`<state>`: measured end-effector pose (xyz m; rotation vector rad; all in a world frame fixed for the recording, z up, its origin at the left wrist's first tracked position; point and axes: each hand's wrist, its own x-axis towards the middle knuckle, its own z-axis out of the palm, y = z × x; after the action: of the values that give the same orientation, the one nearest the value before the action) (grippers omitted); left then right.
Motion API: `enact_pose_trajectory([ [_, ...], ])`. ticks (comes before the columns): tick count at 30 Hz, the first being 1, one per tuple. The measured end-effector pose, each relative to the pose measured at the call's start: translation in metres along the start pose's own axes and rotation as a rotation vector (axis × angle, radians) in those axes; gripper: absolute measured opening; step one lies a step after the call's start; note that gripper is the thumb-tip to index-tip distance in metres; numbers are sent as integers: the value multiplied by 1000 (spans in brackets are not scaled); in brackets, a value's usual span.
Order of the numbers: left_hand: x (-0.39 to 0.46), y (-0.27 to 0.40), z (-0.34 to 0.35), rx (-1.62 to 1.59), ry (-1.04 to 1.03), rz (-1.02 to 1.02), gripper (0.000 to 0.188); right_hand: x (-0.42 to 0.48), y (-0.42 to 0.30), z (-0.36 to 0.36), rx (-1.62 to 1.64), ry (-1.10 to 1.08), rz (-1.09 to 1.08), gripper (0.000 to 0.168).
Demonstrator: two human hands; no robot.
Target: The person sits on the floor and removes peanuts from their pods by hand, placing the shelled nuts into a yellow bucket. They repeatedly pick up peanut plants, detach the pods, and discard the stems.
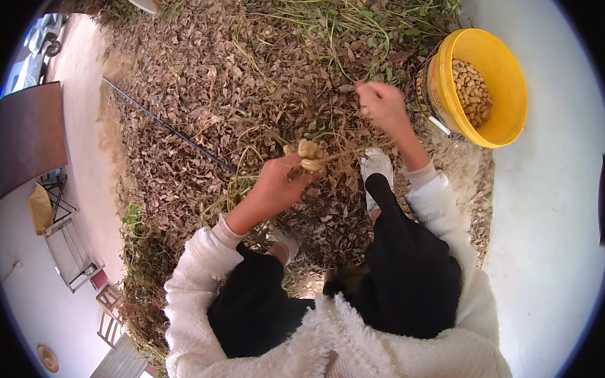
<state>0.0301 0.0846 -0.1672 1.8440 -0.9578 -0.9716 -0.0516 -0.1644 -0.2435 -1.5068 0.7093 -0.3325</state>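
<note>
My left hand (281, 186) grips the stems and roots of a peanut plant (333, 157), with several pale peanut pods (310, 150) at the fingertips. My right hand (383, 104) is raised beyond the roots, to the right; it is blurred, its fingers curled, and whether a pod is inside it I cannot tell. To the right of that hand, a yellow plastic bucket (510, 96) leans with its mouth towards me. Shelled-on peanuts (471, 92) lie inside it. Dry leaves cover the ground below both hands.
Green peanut vines (348, 20) are heaped at the far side, and more plants (147, 283) lie at the left. A thin dark rod (169, 127) rests on the dry leaves (196, 75). A pale wall (547, 197) stands at the right. My shoes are below my hands.
</note>
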Motion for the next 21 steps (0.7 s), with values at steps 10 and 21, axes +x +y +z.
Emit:
enact_pose_trajectory([
  [10,2,-9,-10,-48,-40,45,22,-5,-63,-197,-1039,850,-287,35],
  [21,8,3,-5,111,-66,-173,24,-37,-92,-21,-210,-231,-576,13],
])
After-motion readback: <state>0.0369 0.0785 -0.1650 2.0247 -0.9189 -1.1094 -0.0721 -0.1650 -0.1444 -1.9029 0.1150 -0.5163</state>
